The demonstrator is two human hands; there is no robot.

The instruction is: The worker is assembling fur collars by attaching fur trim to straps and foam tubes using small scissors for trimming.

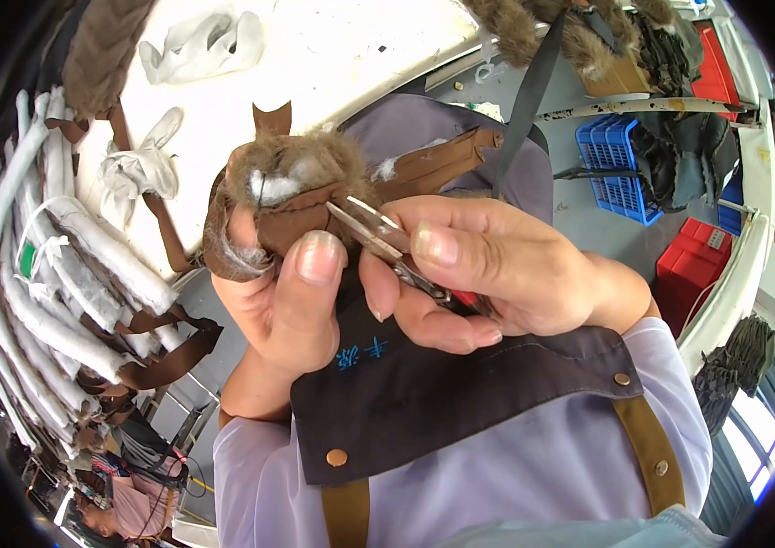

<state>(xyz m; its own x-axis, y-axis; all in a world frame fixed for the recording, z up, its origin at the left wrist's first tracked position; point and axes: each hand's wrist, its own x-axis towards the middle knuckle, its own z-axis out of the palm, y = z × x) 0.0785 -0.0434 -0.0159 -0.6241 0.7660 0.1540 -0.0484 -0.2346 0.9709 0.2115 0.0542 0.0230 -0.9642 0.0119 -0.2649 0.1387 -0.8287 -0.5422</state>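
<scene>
My left hand (278, 315) grips a brown fur piece (328, 160) with a dark brown fabric edge (292, 224), thumb pressed on the fabric. White stuffing (275, 189) shows at an opening beside the seam. In my right hand (524, 265) are small metal thread snips (374, 233), with a bit of red near the grip. Their pointed blades are slightly apart, and the tips are at the fabric edge close to my left thumb. A brown fabric strip (433, 167) stretches away to the right behind the snips. My left fingers are partly hidden behind the fur.
White gloves (205, 47) lie on the white table (333, 36) ahead. Long white padded rolls (109, 247) with brown strips are heaped at left. To the right stand a blue crate (616, 169) and red bins (693, 260). Another person (136, 507) is at lower left.
</scene>
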